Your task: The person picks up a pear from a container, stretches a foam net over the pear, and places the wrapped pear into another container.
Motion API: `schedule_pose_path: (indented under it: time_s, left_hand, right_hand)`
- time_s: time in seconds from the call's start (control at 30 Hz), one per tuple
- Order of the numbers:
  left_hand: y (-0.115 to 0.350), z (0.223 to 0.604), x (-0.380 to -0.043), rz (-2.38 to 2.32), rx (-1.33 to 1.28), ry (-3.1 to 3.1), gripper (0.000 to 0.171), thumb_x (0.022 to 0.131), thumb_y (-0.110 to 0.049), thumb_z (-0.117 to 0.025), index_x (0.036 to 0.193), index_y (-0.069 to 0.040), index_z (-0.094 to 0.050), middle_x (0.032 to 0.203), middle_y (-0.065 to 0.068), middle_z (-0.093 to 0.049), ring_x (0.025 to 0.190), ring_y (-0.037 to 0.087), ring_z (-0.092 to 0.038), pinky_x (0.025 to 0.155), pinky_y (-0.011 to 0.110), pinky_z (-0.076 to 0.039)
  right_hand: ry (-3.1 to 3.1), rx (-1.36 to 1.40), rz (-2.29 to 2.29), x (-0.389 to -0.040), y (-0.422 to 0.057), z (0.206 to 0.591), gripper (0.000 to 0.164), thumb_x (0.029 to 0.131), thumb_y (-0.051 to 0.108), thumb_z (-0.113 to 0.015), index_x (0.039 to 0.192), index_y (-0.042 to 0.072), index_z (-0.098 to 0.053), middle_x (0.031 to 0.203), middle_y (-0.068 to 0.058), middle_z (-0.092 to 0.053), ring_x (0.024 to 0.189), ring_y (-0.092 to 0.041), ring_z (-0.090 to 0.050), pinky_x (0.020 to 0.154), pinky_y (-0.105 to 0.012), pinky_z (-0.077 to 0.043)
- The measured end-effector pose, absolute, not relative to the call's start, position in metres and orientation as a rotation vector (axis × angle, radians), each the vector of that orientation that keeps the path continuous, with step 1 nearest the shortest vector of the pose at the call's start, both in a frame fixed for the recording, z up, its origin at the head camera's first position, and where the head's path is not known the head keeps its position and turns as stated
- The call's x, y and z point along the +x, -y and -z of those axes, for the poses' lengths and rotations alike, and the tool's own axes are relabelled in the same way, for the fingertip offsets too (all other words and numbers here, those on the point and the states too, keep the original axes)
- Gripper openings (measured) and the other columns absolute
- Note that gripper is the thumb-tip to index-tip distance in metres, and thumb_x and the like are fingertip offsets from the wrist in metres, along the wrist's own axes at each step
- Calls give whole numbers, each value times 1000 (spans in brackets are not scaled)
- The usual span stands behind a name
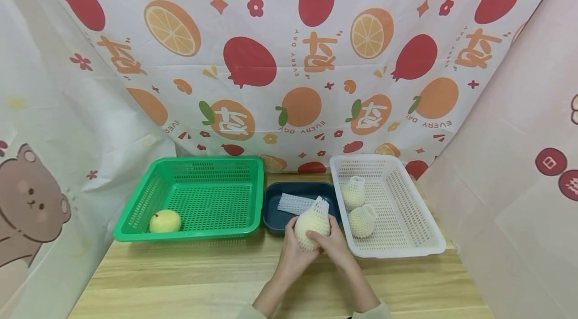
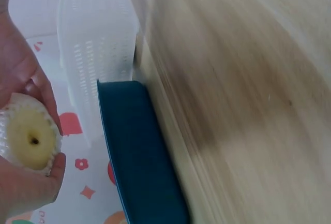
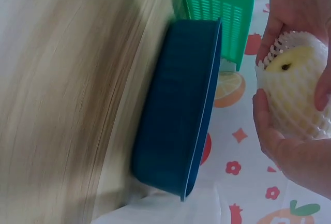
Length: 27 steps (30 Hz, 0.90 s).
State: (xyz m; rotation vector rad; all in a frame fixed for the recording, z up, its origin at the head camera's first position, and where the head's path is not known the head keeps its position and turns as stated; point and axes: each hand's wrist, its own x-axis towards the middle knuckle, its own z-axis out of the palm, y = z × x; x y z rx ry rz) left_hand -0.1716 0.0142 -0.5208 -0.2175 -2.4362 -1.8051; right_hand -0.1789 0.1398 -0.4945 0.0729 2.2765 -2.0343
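With twelve o'clock pointing from you toward the wall, both your left hand (image 1: pixel 293 250) and your right hand (image 1: pixel 337 245) were curled round one yellow fruit (image 1: pixel 310 228) in a foam net (image 1: pixel 322 207), held up at the near edge of the blue tray (image 1: pixel 273 214). The likeliest trouble was a slip: the wrist views showed the stem (image 2: pixel 34 141) uncovered at the net's open end, so a loosened hold could have let the fruit slide out onto the table (image 1: pixel 217 279). Pressing hard with your right thumb (image 1: pixel 312 235) might have bruised it, and tugging the net's narrow end could have torn it. A drop at twelve o'clock might have struck the tray's rim or the loose net (image 1: pixel 291 203) inside. Carried carelessly toward two or three o'clock, it could have knocked the two wrapped fruits (image 1: pixel 363 223) in the white basket (image 1: pixel 402 223).
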Motion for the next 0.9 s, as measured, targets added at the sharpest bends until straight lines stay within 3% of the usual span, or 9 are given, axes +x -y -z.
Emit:
schedule_pose_path:
  time_s: [0.13,0.27,0.37,0.5,0.67,0.9]
  left_hand:
    - [-22,523,-171,1919,-230,2380,92,69,-24,-81,136,-5,-22,133,17,-35,113,30,-44,90,44,-40]
    - [-36,526,-167,2095,-219,2290,79,75,-12,-75,133,3,-24,129,22,-39,113,34,-44,92,45,-39]
    - [-47,528,-165,2196,-214,2290,63,79,-5,-69,127,10,-32,121,27,-45,109,39,-47,90,46,-42]
    - [-61,526,-167,2244,-198,2432,47,84,-15,-64,118,12,-46,114,27,-52,106,42,-50,86,48,-43]
    - [-82,527,-171,2421,-162,2431,44,86,-17,-60,116,13,-49,110,23,-55,103,36,-51,85,46,-44]
    - [-109,539,-169,2705,-153,2266,45,86,-14,-60,119,13,-42,111,16,-55,99,23,-52,89,46,-41]
  right_hand:
    - [-2287,163,2105,-180,-144,495,73,79,24,-71,135,1,-29,125,-18,-45,108,-30,-46,88,-40,-41]
    - [-2283,282,2236,-179,-150,493,72,81,20,-69,137,2,-28,128,-19,-42,115,-31,-42,97,-44,-34]
    - [-2268,348,2374,-179,-155,489,68,83,15,-67,137,2,-27,130,-19,-41,117,-31,-40,100,-42,-29]
    - [-2256,443,2528,-178,-164,485,62,86,10,-62,136,1,-27,130,-18,-41,116,-26,-41,98,-34,-32]
    - [-2220,517,2639,-175,-175,484,57,88,10,-60,134,2,-28,126,-14,-43,109,-20,-46,90,-25,-39]
    - [-2248,600,2678,-170,-187,486,53,88,9,-60,132,1,-31,119,-8,-46,103,-13,-47,90,-24,-35]
